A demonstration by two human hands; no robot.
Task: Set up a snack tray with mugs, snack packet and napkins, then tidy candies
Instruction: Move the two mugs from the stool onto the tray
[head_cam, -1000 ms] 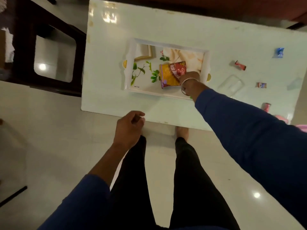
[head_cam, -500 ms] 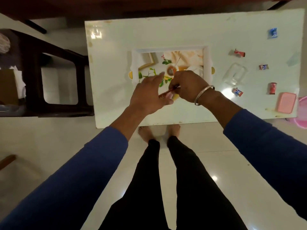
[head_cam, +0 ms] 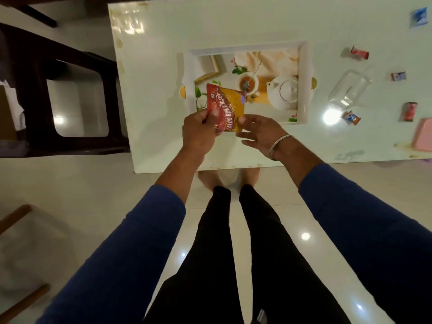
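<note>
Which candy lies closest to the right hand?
The blue-and-red candy just right of the tray, beside the bright glare spot; the other four lie farther from the right hand.

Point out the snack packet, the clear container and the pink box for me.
snack packet [head_cam: 225, 107], head view, on its red and yellow front.
clear container [head_cam: 349, 88], head view, on its transparent body.
pink box [head_cam: 423, 134], head view, on its visible top face.
</note>
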